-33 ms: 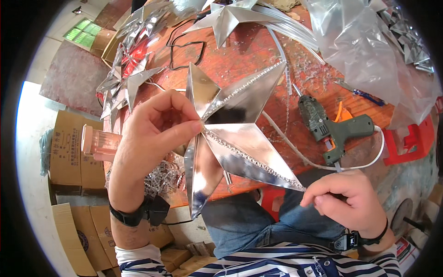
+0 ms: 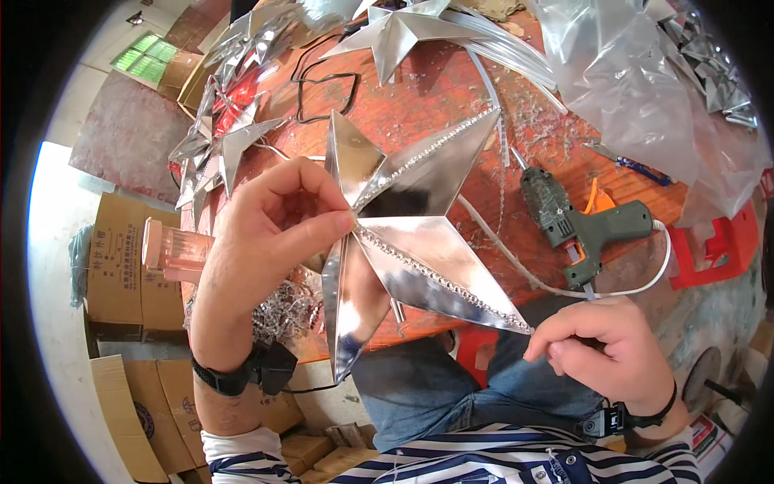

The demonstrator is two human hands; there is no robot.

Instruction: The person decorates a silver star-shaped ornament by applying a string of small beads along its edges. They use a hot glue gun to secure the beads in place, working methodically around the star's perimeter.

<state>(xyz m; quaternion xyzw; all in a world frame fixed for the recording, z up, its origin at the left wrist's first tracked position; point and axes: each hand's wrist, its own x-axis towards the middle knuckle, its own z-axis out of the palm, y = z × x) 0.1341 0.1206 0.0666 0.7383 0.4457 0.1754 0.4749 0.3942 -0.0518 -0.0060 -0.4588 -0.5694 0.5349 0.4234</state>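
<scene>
A shiny silver five-pointed star is held up over the table's near edge. Strips of rhinestone trim run along the ridges of its upper right and lower right points. My left hand is closed, thumb and forefinger pinched at the star's centre where the two strips meet. At the lower right tip, the curled fingers of my right hand close on the star's end; the exact grip is partly hidden. A dark green glue gun lies on the table to the right of the star.
More silver stars lie at the back and left of the red-brown table. A pile of loose trim sits behind my left wrist. Clear plastic sheeting covers the far right. A white cord loops near the glue gun.
</scene>
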